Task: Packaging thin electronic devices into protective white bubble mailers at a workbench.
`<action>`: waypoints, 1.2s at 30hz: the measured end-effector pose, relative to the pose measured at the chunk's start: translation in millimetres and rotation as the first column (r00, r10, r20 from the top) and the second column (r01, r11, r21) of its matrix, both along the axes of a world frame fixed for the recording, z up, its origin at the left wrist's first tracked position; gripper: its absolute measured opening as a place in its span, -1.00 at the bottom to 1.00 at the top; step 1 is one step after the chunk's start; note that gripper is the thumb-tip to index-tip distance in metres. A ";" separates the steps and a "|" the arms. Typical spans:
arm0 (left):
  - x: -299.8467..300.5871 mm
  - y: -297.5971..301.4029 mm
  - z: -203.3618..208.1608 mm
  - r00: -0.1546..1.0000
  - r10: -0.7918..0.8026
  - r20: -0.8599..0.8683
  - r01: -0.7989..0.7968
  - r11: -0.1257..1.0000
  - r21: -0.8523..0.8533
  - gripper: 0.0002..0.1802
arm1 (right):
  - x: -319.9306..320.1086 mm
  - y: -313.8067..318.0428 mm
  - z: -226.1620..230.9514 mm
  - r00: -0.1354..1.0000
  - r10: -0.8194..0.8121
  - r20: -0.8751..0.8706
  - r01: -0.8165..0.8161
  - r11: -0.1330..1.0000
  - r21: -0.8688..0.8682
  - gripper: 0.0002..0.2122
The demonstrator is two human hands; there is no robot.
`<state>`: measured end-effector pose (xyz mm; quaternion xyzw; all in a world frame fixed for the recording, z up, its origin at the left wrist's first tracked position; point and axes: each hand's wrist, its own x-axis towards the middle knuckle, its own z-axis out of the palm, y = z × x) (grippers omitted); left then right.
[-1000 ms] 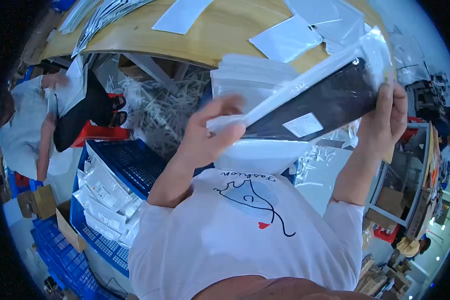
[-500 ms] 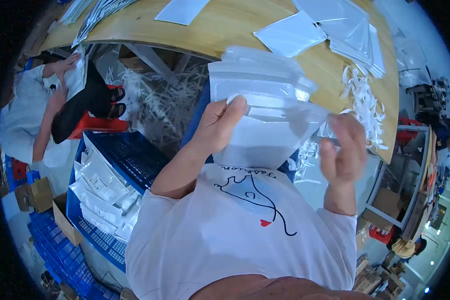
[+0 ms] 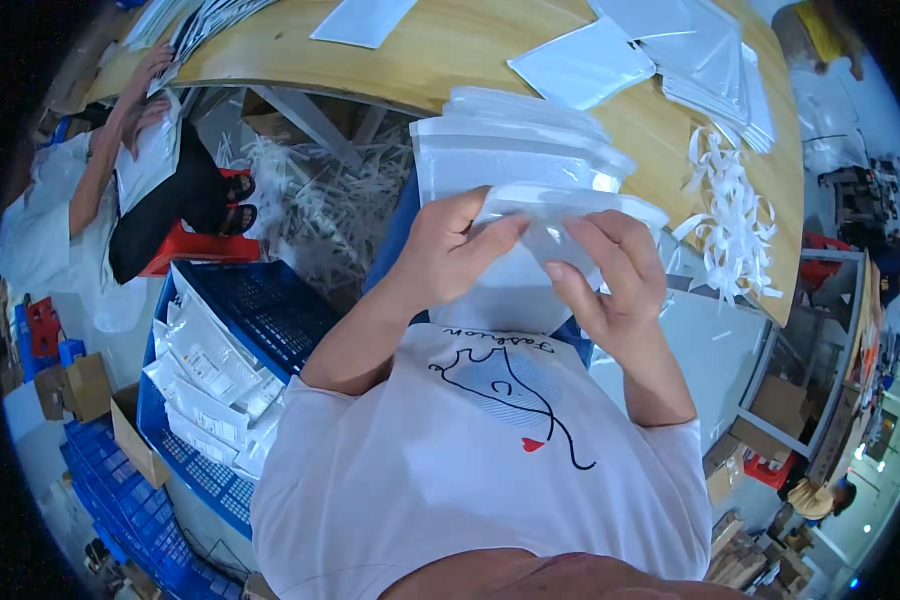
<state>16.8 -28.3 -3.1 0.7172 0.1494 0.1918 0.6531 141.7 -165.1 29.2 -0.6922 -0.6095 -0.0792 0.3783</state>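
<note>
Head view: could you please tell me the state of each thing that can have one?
White envelope: held; whether sealed is unclear.
Left hand: closed on its edge.
Right hand: at the envelope, thumb and fingers apart.
Blue crate: open-topped, holding white packages.
Envelope pile: overlapping, on the table.
White strips: curled, loose.

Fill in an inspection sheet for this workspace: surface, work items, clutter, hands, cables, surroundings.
Surface: wooden table, bearing flat white packets, some stacked.
Work items: held white packet, in front of a packet stack.
Clutter: white strips at the table's right; strip heap on the floor.
Hands: left hand pinches the held packet near its upper edge; right hand is at its right part, grip unclear.
Cables: nothing clearly seen.
Surroundings: blue basket holding labelled packets; co-worker seated on a red stool.
</note>
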 end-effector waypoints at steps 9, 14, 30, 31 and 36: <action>6.7 0.7 3.6 0.996 -0.090 0.007 0.087 0.974 0.208 -0.82 | 31.4 -19.0 -5.2 0.567 -0.063 -0.822 0.396 0.895 0.205 -0.91; 0.4 7.6 4.1 1.000 0.000 -0.011 0.000 1.000 0.023 -0.82 | 83.1 -76.7 -17.0 0.385 -0.062 -0.921 0.563 0.806 0.181 -0.78; -5.5 39.6 -21.4 0.945 -0.271 0.184 0.238 0.953 0.186 -0.75 | 54.6 -78.2 -64.9 0.465 0.148 -0.873 -0.085 0.989 0.122 -0.79; -6.6 40.6 -18.8 0.934 -0.299 0.196 0.272 0.950 0.152 -0.76 | 58.2 -81.8 -70.4 0.443 0.150 -0.884 -0.090 0.988 0.122 -0.81; -4.3 35.6 -16.3 0.955 -0.259 0.143 0.240 0.961 0.136 -0.80 | 49.5 -72.5 -60.0 0.175 0.134 -0.975 0.102 0.983 0.153 -0.86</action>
